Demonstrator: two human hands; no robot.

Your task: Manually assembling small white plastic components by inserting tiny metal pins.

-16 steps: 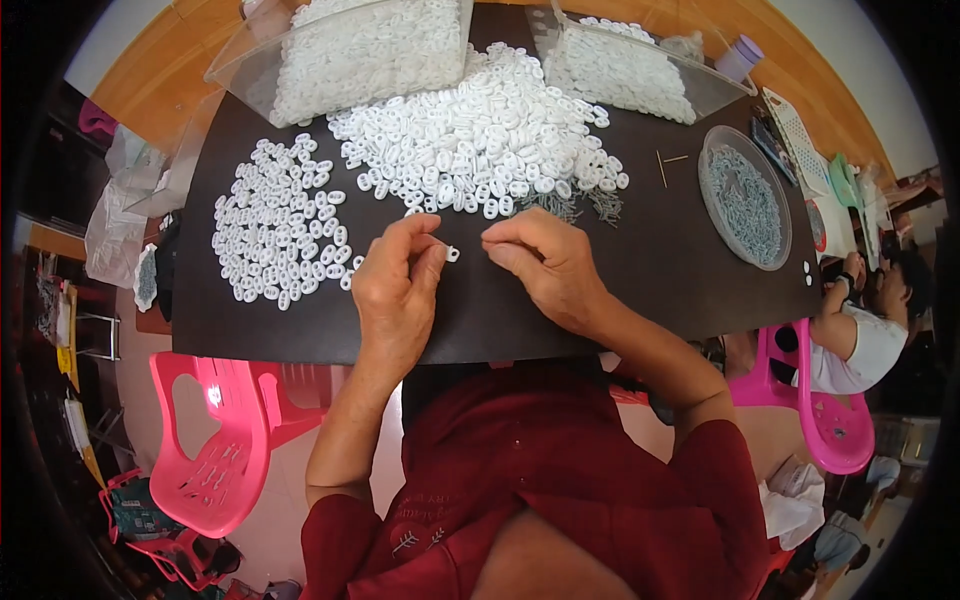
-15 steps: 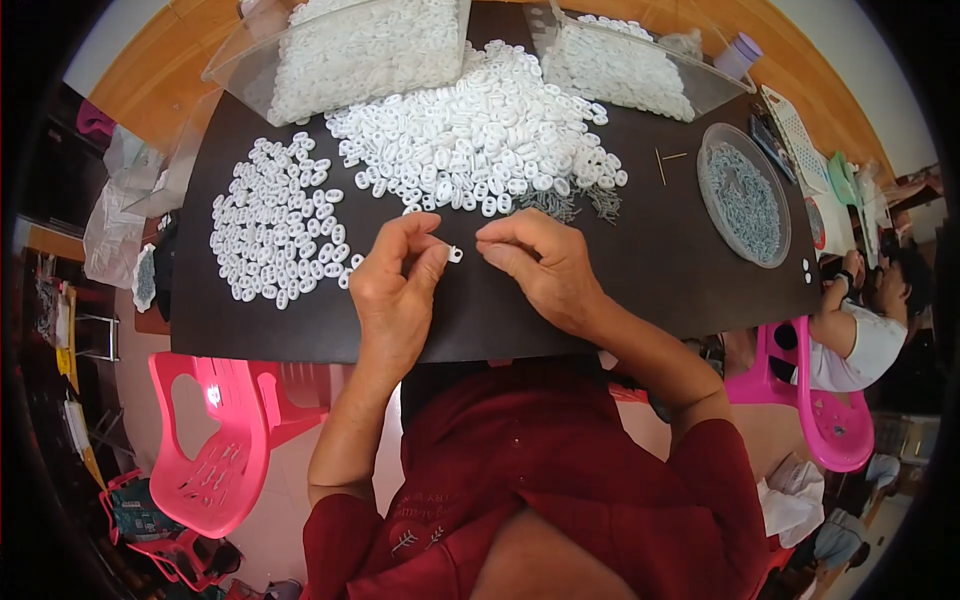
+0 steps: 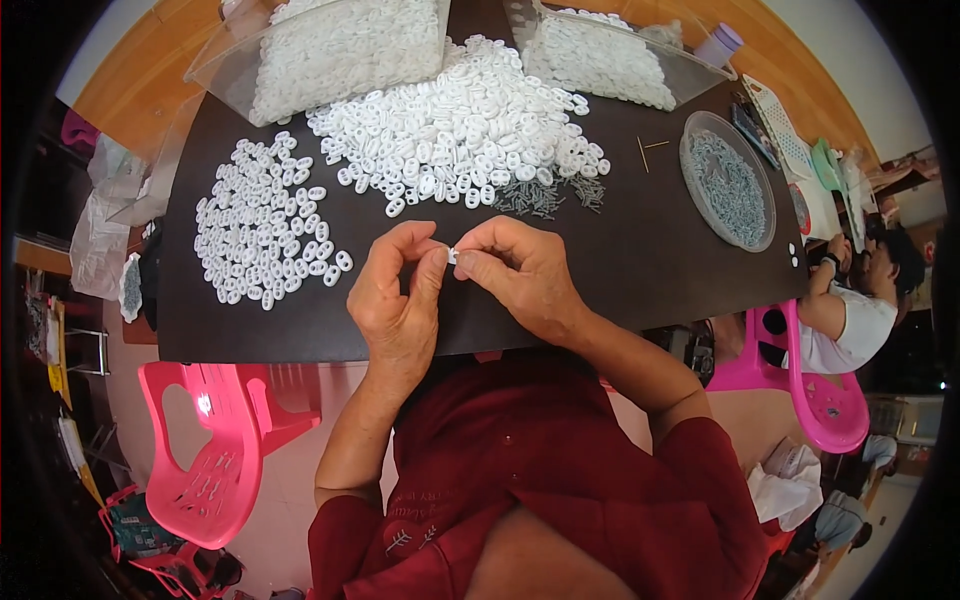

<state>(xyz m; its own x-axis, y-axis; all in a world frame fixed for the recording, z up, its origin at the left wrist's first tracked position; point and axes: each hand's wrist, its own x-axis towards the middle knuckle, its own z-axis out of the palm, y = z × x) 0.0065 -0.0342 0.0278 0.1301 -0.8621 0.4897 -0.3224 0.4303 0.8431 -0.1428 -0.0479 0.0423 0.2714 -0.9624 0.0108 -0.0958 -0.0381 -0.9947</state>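
Between hands, white piece, probably plastic

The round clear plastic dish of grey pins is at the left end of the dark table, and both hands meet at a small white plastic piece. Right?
No: the head view shows the round clear plastic dish of grey pins at the right end of the dark table. The rest holds: the left hand and right hand meet at a small white plastic piece.
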